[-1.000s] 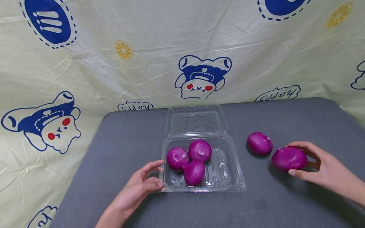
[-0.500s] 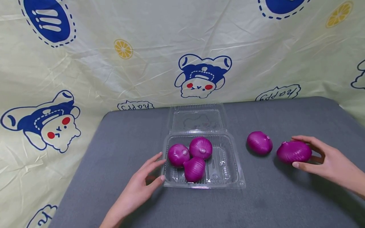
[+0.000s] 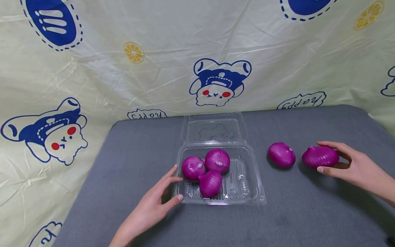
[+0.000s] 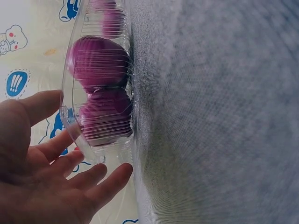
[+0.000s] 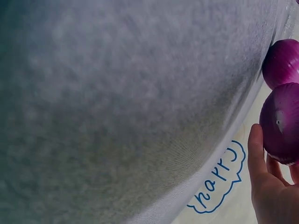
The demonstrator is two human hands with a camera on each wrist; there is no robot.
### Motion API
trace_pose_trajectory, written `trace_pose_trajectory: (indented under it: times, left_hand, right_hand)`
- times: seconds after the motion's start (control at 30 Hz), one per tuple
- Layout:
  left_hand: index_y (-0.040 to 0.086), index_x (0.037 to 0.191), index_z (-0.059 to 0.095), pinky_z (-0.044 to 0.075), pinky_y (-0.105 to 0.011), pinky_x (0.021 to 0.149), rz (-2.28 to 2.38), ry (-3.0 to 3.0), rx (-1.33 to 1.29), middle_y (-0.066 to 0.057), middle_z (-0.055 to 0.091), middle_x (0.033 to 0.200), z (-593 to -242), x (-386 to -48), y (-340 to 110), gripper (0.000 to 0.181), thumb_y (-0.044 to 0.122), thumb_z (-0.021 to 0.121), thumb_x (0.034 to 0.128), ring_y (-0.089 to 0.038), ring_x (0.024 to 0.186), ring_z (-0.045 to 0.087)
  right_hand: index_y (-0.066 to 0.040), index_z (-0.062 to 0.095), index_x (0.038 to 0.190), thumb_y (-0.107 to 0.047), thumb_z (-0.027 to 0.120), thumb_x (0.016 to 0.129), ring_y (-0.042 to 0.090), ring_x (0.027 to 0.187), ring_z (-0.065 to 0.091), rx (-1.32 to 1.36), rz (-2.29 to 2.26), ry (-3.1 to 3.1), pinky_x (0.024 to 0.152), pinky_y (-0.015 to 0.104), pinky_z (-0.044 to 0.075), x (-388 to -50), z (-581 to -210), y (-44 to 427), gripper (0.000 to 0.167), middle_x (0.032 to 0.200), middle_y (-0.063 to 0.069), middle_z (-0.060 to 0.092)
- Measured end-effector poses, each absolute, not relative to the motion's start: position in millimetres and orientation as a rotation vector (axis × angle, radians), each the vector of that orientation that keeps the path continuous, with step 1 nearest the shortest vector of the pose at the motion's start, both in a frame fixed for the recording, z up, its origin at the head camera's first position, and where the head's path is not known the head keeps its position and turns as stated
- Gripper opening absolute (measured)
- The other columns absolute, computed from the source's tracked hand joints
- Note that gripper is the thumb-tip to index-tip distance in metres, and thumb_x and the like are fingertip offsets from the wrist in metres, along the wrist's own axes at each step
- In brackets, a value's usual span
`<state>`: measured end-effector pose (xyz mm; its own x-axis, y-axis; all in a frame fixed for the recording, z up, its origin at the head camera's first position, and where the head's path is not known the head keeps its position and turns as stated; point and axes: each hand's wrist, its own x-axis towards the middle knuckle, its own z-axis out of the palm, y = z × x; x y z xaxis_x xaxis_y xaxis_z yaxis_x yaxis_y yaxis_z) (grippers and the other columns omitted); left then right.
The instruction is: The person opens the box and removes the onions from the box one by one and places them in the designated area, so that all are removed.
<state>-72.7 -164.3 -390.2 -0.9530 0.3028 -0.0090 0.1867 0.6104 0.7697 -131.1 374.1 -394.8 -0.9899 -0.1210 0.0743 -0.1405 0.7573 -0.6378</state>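
Observation:
My right hand (image 3: pixel 355 164) grips a purple onion (image 3: pixel 319 157) from its right side, thumb at the front and fingers behind; the right wrist view shows this onion (image 5: pixel 282 121) too. A second onion (image 3: pixel 281 155) lies just left of it on the table. Three more onions sit together in the left part of a clear plastic clamshell container (image 3: pixel 247 200), whose lid (image 3: pixel 214 128) is folded back. At the container's left edge is my left hand (image 3: pixel 151 206), fingers spread and loosely bent. In the left wrist view its thumb and fingertips (image 4: pixel 70 135) meet the rim.
A grey cloth-covered table (image 3: pixel 132 154) carries everything. Behind and to the left hangs a pale sheet (image 3: pixel 160 82) with blue cartoon prints. A small dark object (image 3: pixel 391 240) shows at the lower right corner.
The right hand has carried its onion slightly right and away from me. The container shifted a little away, and the left hand let its edge go, then moved back against it.

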Motion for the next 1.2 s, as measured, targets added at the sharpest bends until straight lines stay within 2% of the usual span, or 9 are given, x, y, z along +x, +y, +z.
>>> trace_pose_trajectory:
  times: [0.3,0.43,0.53,0.67,0.73,0.83,0.9,1.07,1.2]
  left_hand:
    - [0.029,0.127,0.058,0.036,-0.046,0.108,1.223,2.693,0.385,0.025,0.019,0.158,-389.7,-70.1,-162.2,0.041,0.028,0.074,0.0892,-0.007,0.143,0.025]
    - [0.028,0.127,0.058,0.033,-0.049,0.109,1.215,2.699,0.374,0.024,0.019,0.158,-388.8,-68.9,-160.9,0.042,0.027,0.075,0.0883,-0.008,0.143,0.025]
    - [0.027,0.127,0.058,0.033,-0.049,0.109,1.202,2.71,0.384,0.022,0.02,0.158,-388.8,-68.2,-161.0,0.043,0.028,0.075,0.088,-0.009,0.143,0.026]
    - [0.029,0.125,0.058,0.036,-0.051,0.107,1.161,2.727,0.391,0.022,0.022,0.158,-388.9,-66.9,-161.6,0.041,0.034,0.075,0.0879,-0.012,0.143,0.028]
    - [0.03,0.124,0.058,0.037,-0.053,0.105,1.145,2.729,0.388,0.023,0.022,0.157,-388.7,-66.3,-161.7,0.04,0.037,0.074,0.088,-0.013,0.142,0.03]
    - [0.032,0.124,0.057,0.038,-0.054,0.104,1.133,2.724,0.383,0.023,0.022,0.157,-388.2,-65.4,-161.5,0.04,0.041,0.073,0.0884,-0.015,0.142,0.031]
    - [0.032,0.124,0.057,0.037,-0.055,0.104,1.137,2.718,0.375,0.023,0.021,0.157,-388.0,-65.1,-161.1,0.04,0.041,0.073,0.0885,-0.015,0.142,0.031]
    - [0.032,0.126,0.057,0.036,-0.055,0.105,1.151,2.71,0.348,0.024,0.021,0.157,-388.1,-64.8,-160.5,0.041,0.039,0.073,0.0886,-0.016,0.142,0.03]
    - [0.033,0.126,0.057,0.036,-0.055,0.105,1.165,2.71,0.343,0.025,0.021,0.156,-388.1,-65.2,-160.5,0.041,0.037,0.073,0.0887,-0.014,0.142,0.03]
  right_hand:
    - [-0.005,0.041,0.138,-0.026,0.083,0.081,-0.021,0.092,0.04,0.242,1.09,-2.919,0.063,0.011,0.047,-145.2,-395.9,373.3,0.074,0.133,0.026,0.044]
    - [-0.002,0.039,0.137,-0.022,0.085,0.079,-0.017,0.095,0.042,0.268,1.107,-2.917,0.065,0.01,0.047,-153.1,-397.1,371.3,0.076,0.132,0.024,0.044]
    - [-0.001,0.04,0.136,-0.022,0.085,0.078,0.009,0.109,0.05,0.286,1.07,-2.95,0.066,0.011,0.047,-160.4,-399.0,369.6,0.077,0.131,0.024,0.044]
    - [-0.002,0.043,0.134,-0.025,0.086,0.077,0.043,0.11,0.049,0.343,1.003,-2.992,0.066,0.014,0.047,-169.1,-401.9,371.0,0.075,0.129,0.024,0.047]
    - [-0.002,0.044,0.133,-0.025,0.086,0.077,0.028,0.11,0.051,0.373,0.993,-2.986,0.067,0.013,0.046,-171.2,-403.4,373.3,0.074,0.128,0.022,0.048]
    - [-0.002,0.044,0.132,-0.024,0.086,0.076,0.008,0.105,0.047,0.387,1.001,-2.982,0.069,0.01,0.044,-171.9,-404.4,375.1,0.074,0.127,0.02,0.048]
    - [0.0,0.042,0.133,-0.023,0.086,0.077,0.007,0.104,0.046,0.394,1.016,-3.003,0.07,0.012,0.046,-172.2,-403.4,375.0,0.075,0.127,0.021,0.047]
    - [0.003,0.035,0.138,-0.028,0.079,0.084,0.038,0.103,0.054,0.361,1.016,-3.137,0.067,0.025,0.051,-173.5,-399.9,372.9,0.077,0.127,0.027,0.045]
    - [0.005,0.034,0.139,-0.027,0.077,0.085,0.038,0.099,0.057,0.351,1.003,-3.178,0.066,0.027,0.052,-174.0,-399.9,372.3,0.076,0.125,0.028,0.045]
